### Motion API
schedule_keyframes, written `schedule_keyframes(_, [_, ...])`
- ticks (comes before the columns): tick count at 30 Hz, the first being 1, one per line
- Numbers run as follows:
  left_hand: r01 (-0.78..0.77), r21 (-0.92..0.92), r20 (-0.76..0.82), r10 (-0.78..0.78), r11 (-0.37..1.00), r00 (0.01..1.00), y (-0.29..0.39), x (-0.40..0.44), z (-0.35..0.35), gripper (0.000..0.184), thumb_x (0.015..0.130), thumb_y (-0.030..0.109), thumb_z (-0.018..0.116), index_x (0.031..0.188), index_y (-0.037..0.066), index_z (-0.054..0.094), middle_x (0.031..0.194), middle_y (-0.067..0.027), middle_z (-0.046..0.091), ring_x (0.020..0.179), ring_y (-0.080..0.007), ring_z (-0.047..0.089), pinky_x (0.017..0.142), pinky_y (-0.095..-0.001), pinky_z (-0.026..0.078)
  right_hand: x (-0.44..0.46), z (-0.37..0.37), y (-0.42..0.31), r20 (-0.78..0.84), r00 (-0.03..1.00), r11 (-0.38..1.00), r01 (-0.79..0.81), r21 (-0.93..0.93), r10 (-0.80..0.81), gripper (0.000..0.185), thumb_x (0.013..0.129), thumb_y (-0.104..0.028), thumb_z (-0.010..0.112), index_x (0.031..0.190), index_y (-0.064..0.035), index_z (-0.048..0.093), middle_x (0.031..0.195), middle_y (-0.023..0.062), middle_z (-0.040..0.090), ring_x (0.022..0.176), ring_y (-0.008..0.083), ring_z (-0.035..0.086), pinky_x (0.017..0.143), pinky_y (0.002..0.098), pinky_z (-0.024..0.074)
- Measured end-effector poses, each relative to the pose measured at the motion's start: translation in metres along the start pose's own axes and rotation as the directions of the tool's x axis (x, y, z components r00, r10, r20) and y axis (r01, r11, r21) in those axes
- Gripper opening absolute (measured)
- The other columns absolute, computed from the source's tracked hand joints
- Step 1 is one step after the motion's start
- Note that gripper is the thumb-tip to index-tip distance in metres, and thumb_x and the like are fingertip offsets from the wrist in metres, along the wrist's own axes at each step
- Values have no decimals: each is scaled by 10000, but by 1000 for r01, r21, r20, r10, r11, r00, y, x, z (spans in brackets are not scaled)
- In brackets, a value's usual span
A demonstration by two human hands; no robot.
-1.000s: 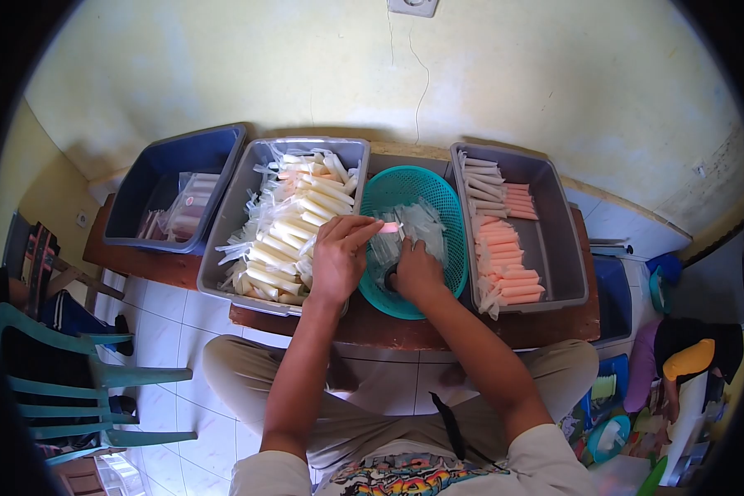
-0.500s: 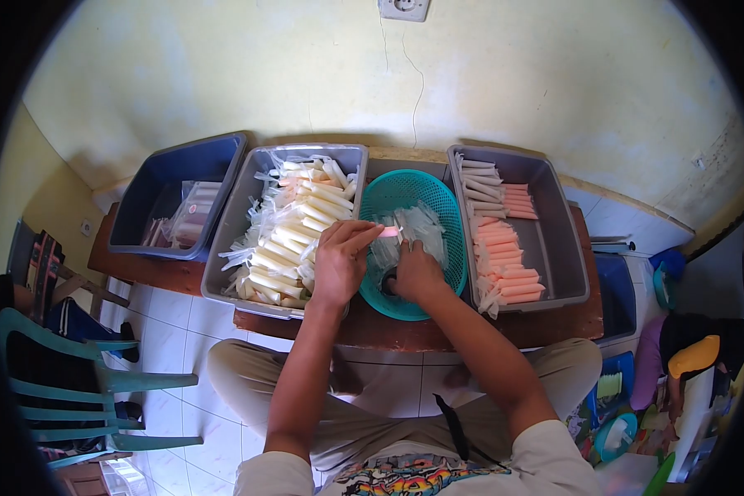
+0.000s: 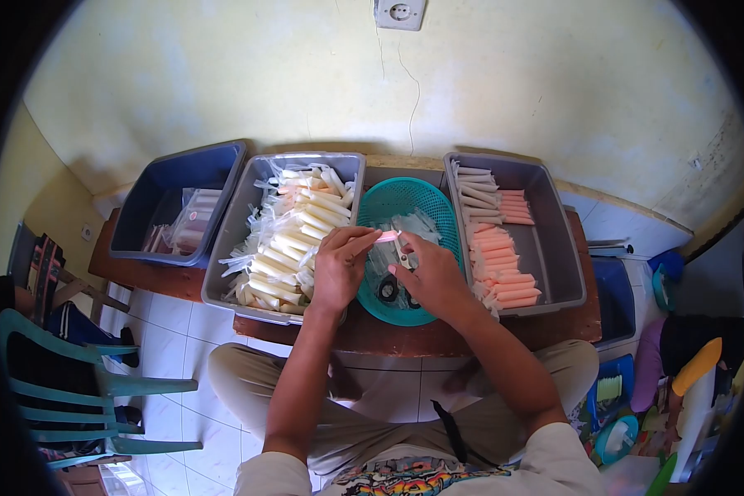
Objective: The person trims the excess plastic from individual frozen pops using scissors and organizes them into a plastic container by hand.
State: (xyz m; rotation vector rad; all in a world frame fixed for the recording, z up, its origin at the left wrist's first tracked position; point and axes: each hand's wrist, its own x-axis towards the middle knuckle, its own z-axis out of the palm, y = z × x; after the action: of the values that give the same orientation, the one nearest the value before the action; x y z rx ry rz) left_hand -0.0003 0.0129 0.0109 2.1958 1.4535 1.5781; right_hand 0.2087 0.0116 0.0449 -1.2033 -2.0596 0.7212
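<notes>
The left hand (image 3: pixel 339 269) pinches a small pink tube (image 3: pixel 387 236) between thumb and fingers. The right hand (image 3: pixel 431 277) meets the tube at its opposite end, index fingertip at the tip, thumb spread lower. The hands are near each other, bridged by the tube, which lies roughly horizontal above a teal perforated basket (image 3: pixel 397 194).

Below the right hand, scissors (image 3: pixel 388 288) with black handles sit over the basket, handles toward the person. Whether the right thumb touches the scissors cannot be determined. Clear plastic pieces (image 3: pixel 422 225) lie in the basket, beneath and beyond the hands.

To the left of the left hand, a grey tray (image 3: pixel 212 285) contains a heap of cream-coloured tubes (image 3: pixel 285 248) in clear wrapping. Farther left, a dark blue bin (image 3: pixel 153 186) holds wrapped packs (image 3: pixel 197 215).

To the right of the right hand, a second grey tray (image 3: pixel 554 256) contains pink tubes (image 3: pixel 496 256) stacked in rows, nearer the hand, and pale greyish tubes (image 3: pixel 477 194) beyond them. All containers rest on a brown wooden table (image 3: pixel 364 339) ahead of the person. A green chair (image 3: pixel 54 380) stands well left of both hands.
</notes>
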Motion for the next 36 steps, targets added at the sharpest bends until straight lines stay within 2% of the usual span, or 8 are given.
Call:
schedule_keyframes(5, [70,-122,-6,-72,990,997,8,1,0,378,854,-98,814,1180,90,842,1113,-106,799,1003,-297,761,863,-397,620,-4,-5,-1,-116,993,996,18,83,-9,460,962,-182,800,1361,-6,653,1083,216,787,895,398,776,827,467,597])
schedule_keyframes(10, [188,-291,54,-180,938,982,22,-4,6,380,887,-100,812,1220,81,838,1153,-124,805,1013,-248,778,882,-346,625,-8,-14,-8,-131,984,958,-80,276,120,349,1007,-186,788,1291,-10,688,1048,162,807,742,226,792,662,353,601])
schedule_keyframes(11, [263,-349,104,-242,899,965,25,-4,7,375,903,-104,803,1233,71,836,1175,-129,803,1042,-220,773,910,-324,616,-8,-16,-9,-134,984,958,-78,276,119,349,1007,-186,788,1291,-10,688,1048,162,807,742,226,792,662,353,601])
schedule_keyframes(17, [220,-326,113,-193,919,975,56,1,13,376,886,-88,830,1242,33,808,1145,-127,810,1020,-211,793,907,-330,626,-12,-29,-12,-240,970,975,8,220,47,270,1017,-186,784,1210,-10,717,1016,136,818,763,231,799,681,341,615])
schedule_keyframes(19, [238,-347,139,-201,907,970,63,1,15,378,884,-88,831,1245,20,797,1146,-127,811,1011,-207,798,902,-331,629,-11,-34,-10,-316,946,973,137,185,-73,262,1020,-207,786,1171,-5,716,1020,139,818,772,236,800,689,344,615])
schedule_keyframes(28, [158,-362,149,-110,919,983,74,10,31,260,994,-25,768,1253,1,776,1118,-131,808,993,-191,791,880,-317,624,-18,-60,-8,-299,954,962,89,258,-8,243,1048,-244,748,1128,-16,718,985,133,813,754,238,779,675,347,591])
schedule_keyframes(31, [253,-464,112,-227,849,968,76,21,39,250,995,26,787,1244,34,794,1106,-138,813,935,-175,781,811,-316,627,-21,-67,-5,-318,944,967,161,199,-92,251,1037,-257,757,1128,-26,721,976,124,808,723,220,754,663,343,571])
schedule_keyframes(36, [397,-671,270,-291,627,918,94,38,49,208,1036,67,775,1230,-7,792,1056,-99,806,931,-134,748,782,-280,615,-29,-90,-12,-267,961,990,101,97,-72,257,1018,-259,771,1138,-36,730,981,120,806,716,226,740,663,335,563])
